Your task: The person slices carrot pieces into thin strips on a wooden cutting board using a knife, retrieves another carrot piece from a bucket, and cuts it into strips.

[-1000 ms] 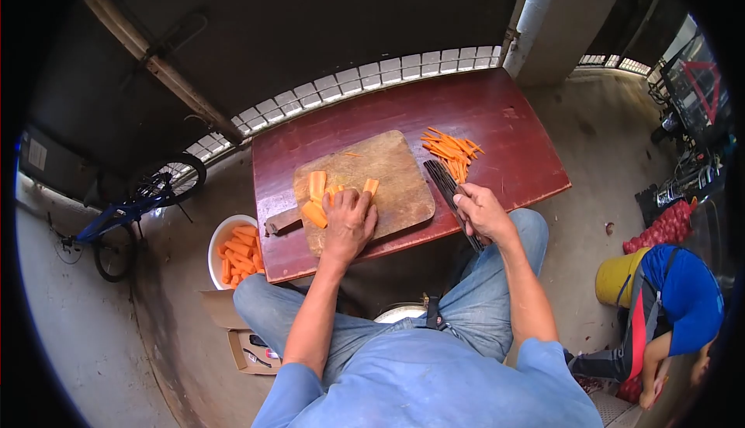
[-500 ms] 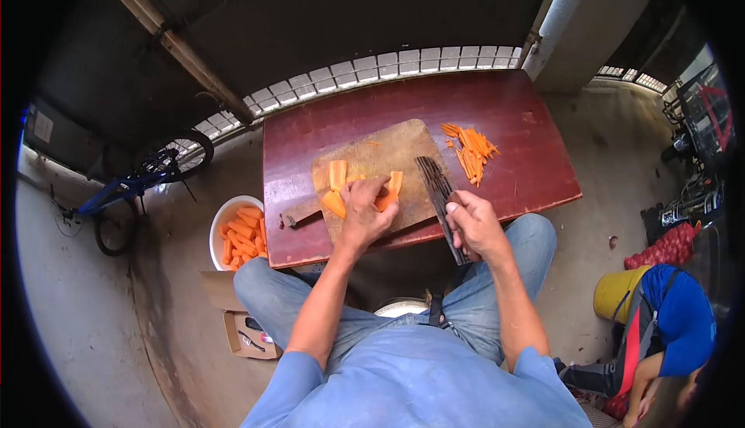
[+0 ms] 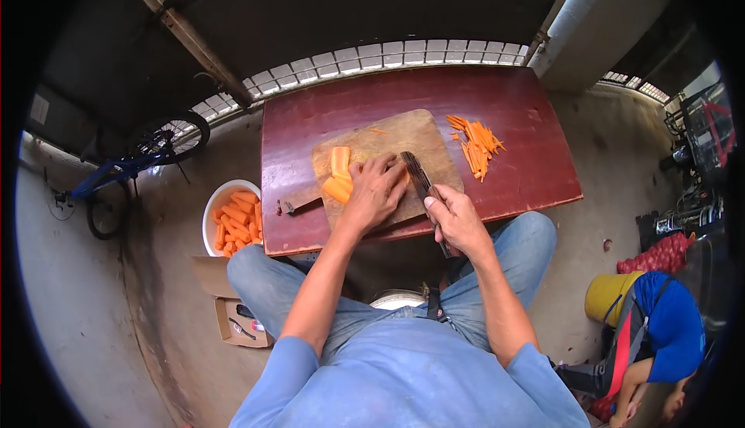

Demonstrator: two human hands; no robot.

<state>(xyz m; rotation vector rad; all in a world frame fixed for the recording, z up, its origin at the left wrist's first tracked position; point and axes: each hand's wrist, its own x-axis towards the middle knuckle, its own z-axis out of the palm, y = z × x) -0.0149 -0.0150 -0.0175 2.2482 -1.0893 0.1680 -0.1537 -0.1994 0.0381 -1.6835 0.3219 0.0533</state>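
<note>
My left hand (image 3: 374,194) presses down on the wooden cutting board (image 3: 431,137), its fingers bent over a carrot piece that is mostly hidden. Just to its right, my right hand (image 3: 456,217) is closed around the handle of a knife with a dark, streaked blade (image 3: 416,173). The blade stands close against the left fingertips. Left of those fingers lie cut carrot chunks (image 3: 339,166) on the board. A heap of thin carrot strips (image 3: 479,147) rests on the table beyond the board's right side.
The board sits on a red table (image 3: 535,149). A white bucket (image 3: 208,226) of peeled carrots stands at the left, near an opened cardboard box (image 3: 247,341). At the right, a person in blue (image 3: 673,327) bends beside a yellow bucket (image 3: 609,296) and a red net sack (image 3: 660,253).
The knife has moved left, from the board's right edge to beside my left fingers. My left hand has shifted slightly right and now covers the carrot piece more fully.
</note>
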